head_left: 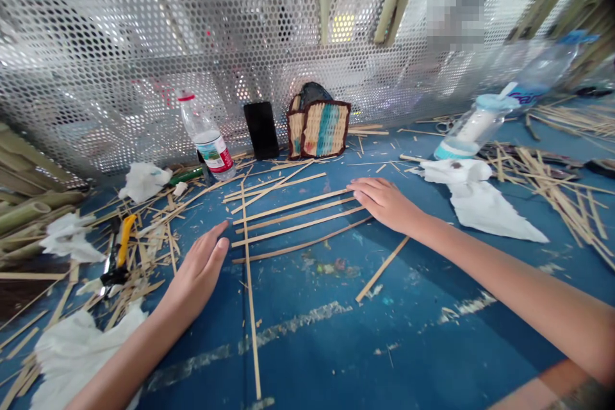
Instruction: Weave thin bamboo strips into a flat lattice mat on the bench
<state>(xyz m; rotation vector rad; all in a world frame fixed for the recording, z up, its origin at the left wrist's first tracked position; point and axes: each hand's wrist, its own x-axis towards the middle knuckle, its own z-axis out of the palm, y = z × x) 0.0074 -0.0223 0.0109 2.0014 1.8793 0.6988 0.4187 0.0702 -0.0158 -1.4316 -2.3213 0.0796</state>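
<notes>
Several thin bamboo strips (298, 229) lie roughly parallel across the blue table, with one long bamboo strip (250, 314) crossing them near their left ends. My right hand (387, 202) rests flat over their right ends, fingers stretched out and touching the upper strips. Beside the left ends, my left hand (199, 269) lies with its fingers extended, grasping nothing. Under my right wrist a short loose strip (382, 270) slants toward me. Just beyond the row, a few more strips (276, 187) cross one another.
A water bottle (211, 144), a black phone (261, 131) and a woven panel piece (327, 129) stand by the perforated metal screen (259, 70). At left are a yellow cutter (125, 240), tissues (72, 237) and scraps. A tumbler (473, 128), paper (490, 208) and piled strips (552, 186) lie right.
</notes>
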